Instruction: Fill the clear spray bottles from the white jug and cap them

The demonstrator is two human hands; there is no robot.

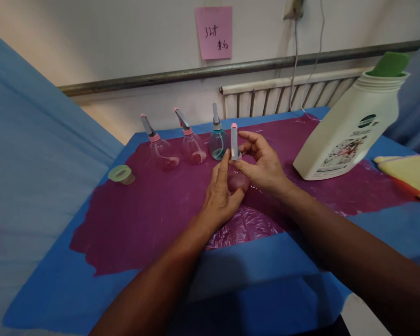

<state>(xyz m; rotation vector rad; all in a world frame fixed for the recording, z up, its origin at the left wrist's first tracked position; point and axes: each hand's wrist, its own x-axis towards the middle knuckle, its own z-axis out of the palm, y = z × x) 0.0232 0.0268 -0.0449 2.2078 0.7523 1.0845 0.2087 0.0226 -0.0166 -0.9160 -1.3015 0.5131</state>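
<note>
A small clear spray bottle [237, 179] stands on the purple plastic sheet before me. Its grey and pink spray head [234, 141] points up. My left hand [220, 193] is wrapped round the bottle's body. My right hand [264, 163] grips the collar under the spray head, its other fingers curled behind; the collar is mostly hidden. Just behind stands a blue-tinted spray bottle [217, 143] with liquid in it. Two more clear spray bottles with pink collars, a nearer one [193, 148] and a farther one [164, 154], stand to the left with a little reddish liquid showing.
A pale green funnel-like cup [122, 174] lies at the left. On the right stand a large cream jug [350, 135] with a green piece in its mouth and a yellow cloth [411, 172]. The purple sheet [143, 219] covers a blue table [59, 284]. Blue curtain hangs left.
</note>
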